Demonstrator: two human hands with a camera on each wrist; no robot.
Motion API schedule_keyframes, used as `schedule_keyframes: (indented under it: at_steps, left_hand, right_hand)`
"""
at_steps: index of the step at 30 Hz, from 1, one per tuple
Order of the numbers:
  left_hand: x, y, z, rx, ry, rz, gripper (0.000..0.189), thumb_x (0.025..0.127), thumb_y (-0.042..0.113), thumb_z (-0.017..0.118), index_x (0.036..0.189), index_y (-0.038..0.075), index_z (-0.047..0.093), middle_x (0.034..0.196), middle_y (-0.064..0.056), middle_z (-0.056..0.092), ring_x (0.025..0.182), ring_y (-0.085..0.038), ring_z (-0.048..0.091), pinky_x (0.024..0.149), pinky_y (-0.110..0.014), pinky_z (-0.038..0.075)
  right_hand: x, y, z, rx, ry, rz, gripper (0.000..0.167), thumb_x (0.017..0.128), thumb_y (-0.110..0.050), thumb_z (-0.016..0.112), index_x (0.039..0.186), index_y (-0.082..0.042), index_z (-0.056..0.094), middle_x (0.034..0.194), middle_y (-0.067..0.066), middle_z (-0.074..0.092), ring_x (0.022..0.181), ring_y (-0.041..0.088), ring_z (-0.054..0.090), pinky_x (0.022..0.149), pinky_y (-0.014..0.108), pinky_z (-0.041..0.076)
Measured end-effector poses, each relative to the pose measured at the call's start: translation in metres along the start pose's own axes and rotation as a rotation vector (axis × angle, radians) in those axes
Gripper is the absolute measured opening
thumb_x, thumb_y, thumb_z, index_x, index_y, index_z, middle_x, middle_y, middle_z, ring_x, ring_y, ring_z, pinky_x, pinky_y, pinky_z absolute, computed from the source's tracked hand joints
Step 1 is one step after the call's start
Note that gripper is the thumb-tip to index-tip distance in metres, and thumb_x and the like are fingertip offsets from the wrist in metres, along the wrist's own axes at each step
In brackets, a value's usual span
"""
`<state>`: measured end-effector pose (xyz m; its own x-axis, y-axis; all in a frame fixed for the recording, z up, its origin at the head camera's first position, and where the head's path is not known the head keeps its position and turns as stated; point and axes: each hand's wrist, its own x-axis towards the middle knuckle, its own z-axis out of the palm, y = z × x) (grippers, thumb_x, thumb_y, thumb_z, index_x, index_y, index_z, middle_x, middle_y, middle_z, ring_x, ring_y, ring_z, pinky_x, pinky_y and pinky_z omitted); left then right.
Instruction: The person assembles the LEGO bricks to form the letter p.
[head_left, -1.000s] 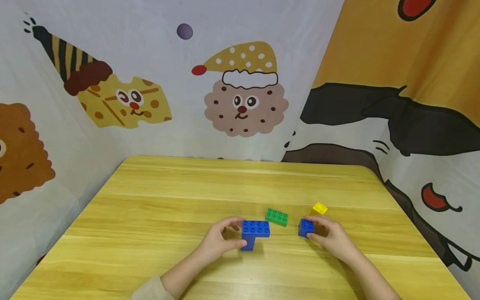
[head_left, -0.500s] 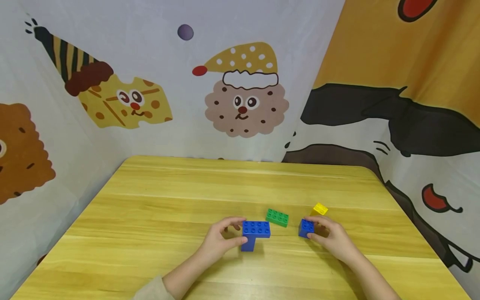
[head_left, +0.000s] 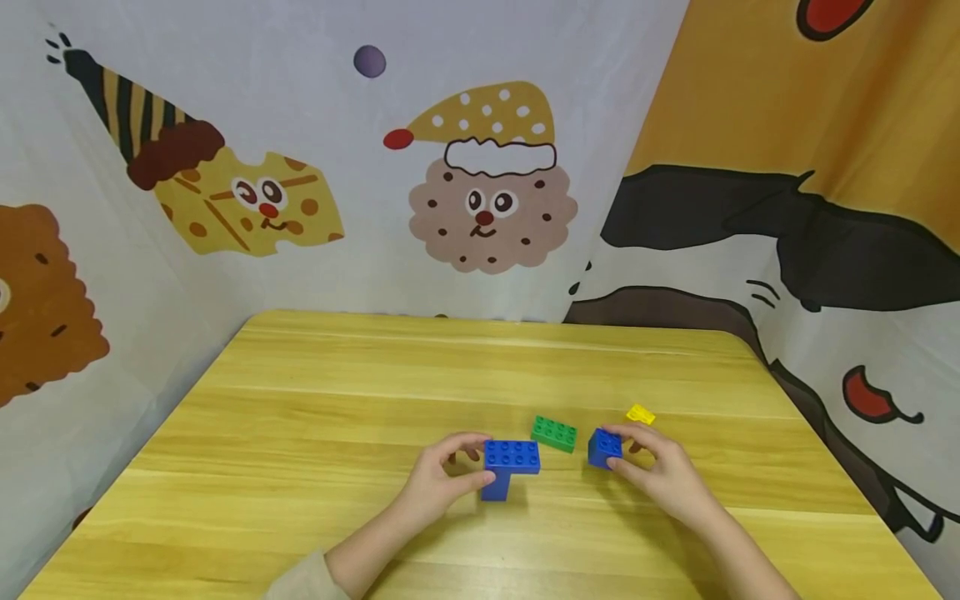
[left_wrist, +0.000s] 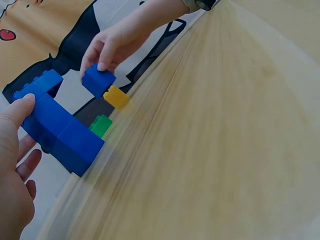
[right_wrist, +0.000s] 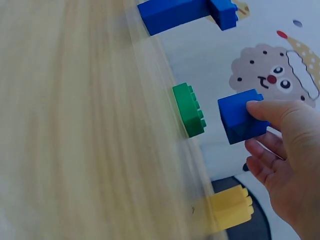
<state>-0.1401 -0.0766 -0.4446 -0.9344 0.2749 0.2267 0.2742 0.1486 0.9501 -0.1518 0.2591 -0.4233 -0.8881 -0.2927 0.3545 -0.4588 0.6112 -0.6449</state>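
Across the wooden table (head_left: 360, 367), both forearms reached inward from the near edge, the left one slanting up to the right from a beige sleeve (head_left: 307, 579), the right one slanting up to the left. At the end of the left, the left hand (head_left: 446, 473) pinched the left side of an upright blue structure (head_left: 512, 457), thumb in front and forefinger behind, its other fingers loosely bent. The structure's top brick overhung its column toward the right. Just behind lay a green brick (head_left: 554, 434). The right hand (head_left: 663, 467) pinched a blue block (head_left: 604, 449) above the tabletop, thumb on the near side, the lower fingers bent beneath; whether the middle finger touched it could not be told. Beyond that hand sat a yellow brick (head_left: 639, 414), partly hidden.
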Motion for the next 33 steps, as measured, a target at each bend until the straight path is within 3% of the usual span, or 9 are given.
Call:
schedule_keyframes:
  at_steps: [11,21,33]
  left_hand:
    - [0.001,0.002,0.0,0.003,-0.002,-0.002,0.038,0.079,0.019,0.079,0.115,0.017,0.067,0.1,0.009,0.065,0.096,-0.022,0.055,0.084,-0.037,0.038]
    - [0.0,0.002,0.0,0.019,-0.004,-0.001,0.037,0.08,0.019,0.078,0.115,0.016,0.067,0.1,0.007,0.064,0.096,-0.024,0.054,0.084,-0.037,0.037]
    - [0.0,0.002,0.002,-0.022,0.004,-0.015,0.038,0.079,0.013,0.078,0.115,0.015,0.067,0.101,0.004,0.064,0.099,-0.027,0.053,0.084,-0.038,0.036]
  right_hand:
    - [0.004,-0.026,0.001,-0.007,0.041,-0.057,0.042,0.08,-0.004,0.077,0.119,-0.014,0.066,0.113,-0.004,0.064,0.092,0.01,0.054,0.076,0.035,0.048]
    - [0.01,-0.046,-0.001,0.025,0.062,-0.106,0.042,0.08,-0.003,0.077,0.119,-0.015,0.065,0.114,-0.005,0.063,0.096,0.011,0.055,0.078,0.025,0.045]
    - [0.022,-0.071,0.003,0.126,0.12,-0.268,0.047,0.073,0.006,0.079,0.116,-0.008,0.067,0.111,0.004,0.065,0.096,0.013,0.056,0.076,0.021,0.044]
